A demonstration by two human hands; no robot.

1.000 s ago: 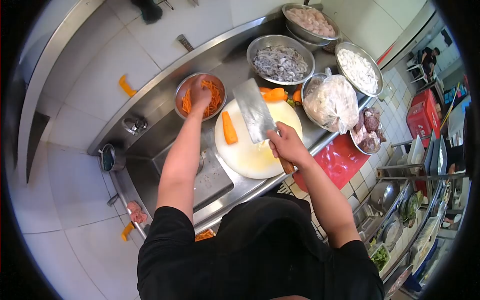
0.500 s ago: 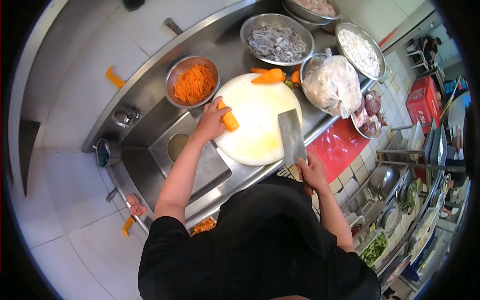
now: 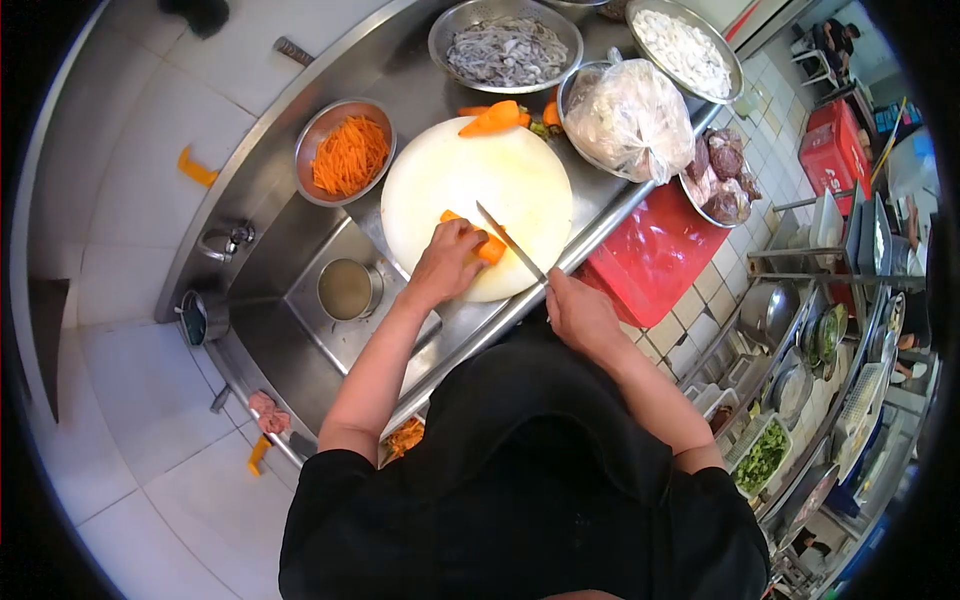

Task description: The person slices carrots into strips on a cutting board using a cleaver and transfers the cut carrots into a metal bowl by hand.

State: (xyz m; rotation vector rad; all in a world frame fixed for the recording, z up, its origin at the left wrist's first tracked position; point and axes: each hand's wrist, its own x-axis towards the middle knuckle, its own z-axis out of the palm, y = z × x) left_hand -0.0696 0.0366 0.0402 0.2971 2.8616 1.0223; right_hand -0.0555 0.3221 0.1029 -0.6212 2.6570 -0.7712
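Observation:
On the round white cutting board point(image 3: 425, 205), my left hand point(image 3: 450, 262) closes over a peeled carrot piece point(image 3: 491, 250) and presses it down near the front edge. My right hand point(image 3: 580, 312) grips the handle of a cleaver point(image 3: 512, 241), its blade now seen nearly edge-on, just right of the carrot piece. Whether the blade touches the carrot I cannot tell. Further back on the board's far edge lies another peeled carrot point(image 3: 493, 119). To the left of the board stands a metal bowl point(image 3: 303, 165) filled with shredded carrot point(image 3: 350, 156).
Behind the board sits a colander point(image 3: 436, 50) of greyish seafood strips. To the right are a bowl with a tied plastic bag point(image 3: 635, 115), a bowl of white pieces point(image 3: 685, 52) and a red board point(image 3: 655, 255). The sink point(image 3: 270, 335) holds a metal pot point(image 3: 350, 290).
My left hand has brought the carrot piece from the board's left side toward its front middle. The cleaver has swung left over the board and turned from flat to edge-on.

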